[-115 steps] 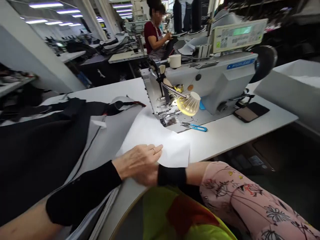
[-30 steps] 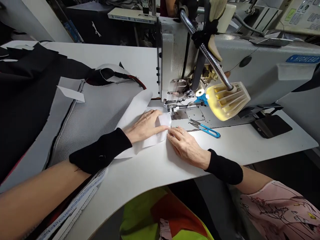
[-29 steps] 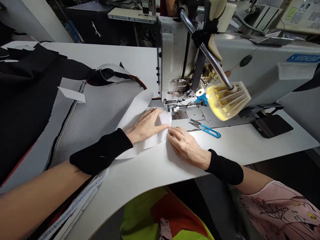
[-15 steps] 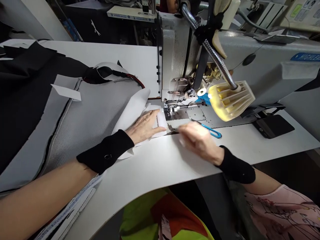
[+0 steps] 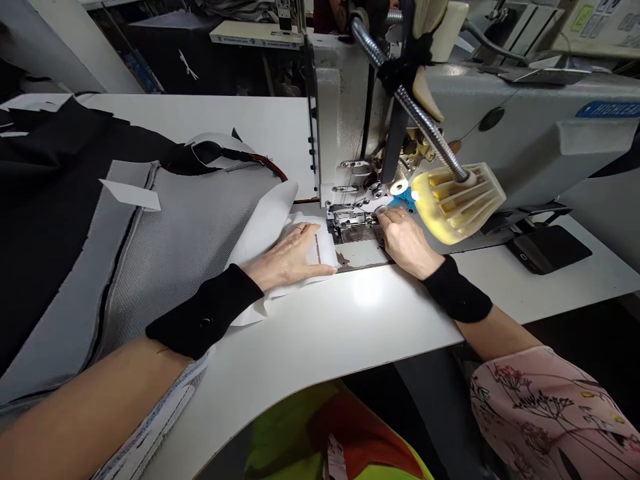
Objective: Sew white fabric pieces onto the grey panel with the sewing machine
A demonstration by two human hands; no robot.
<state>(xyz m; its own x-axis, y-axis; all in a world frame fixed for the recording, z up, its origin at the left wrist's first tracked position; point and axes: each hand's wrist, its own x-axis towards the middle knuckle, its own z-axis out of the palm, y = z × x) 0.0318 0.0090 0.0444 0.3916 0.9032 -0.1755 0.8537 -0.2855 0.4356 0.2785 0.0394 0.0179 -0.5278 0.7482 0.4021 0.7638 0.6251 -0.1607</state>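
My left hand [image 5: 290,259] lies flat with its fingers spread on a piece of white fabric [image 5: 327,248], just left of the needle area of a sewing machine [image 5: 337,113]. Grey mesh fabric [image 5: 190,233] with dark edging spreads out to the left of that hand. Beside the presser foot [image 5: 336,223], my right hand [image 5: 404,241] has its fingers bent around the end of a metal guide arm [image 5: 357,219] above the machine bed. Its fingertips are partly hidden. Both wrists wear black bands.
A lamp [image 5: 457,203] on a bendable metal neck hangs close above and right of my right hand. A black box [image 5: 550,250] sits at the right on the white table [image 5: 320,333]. Black fabric [image 5: 45,220] covers the far left.
My right hand has moved up and away from the table's front edge to the metal guide arm. The blue thread snips are now out of sight. My left hand stays on the white fabric.
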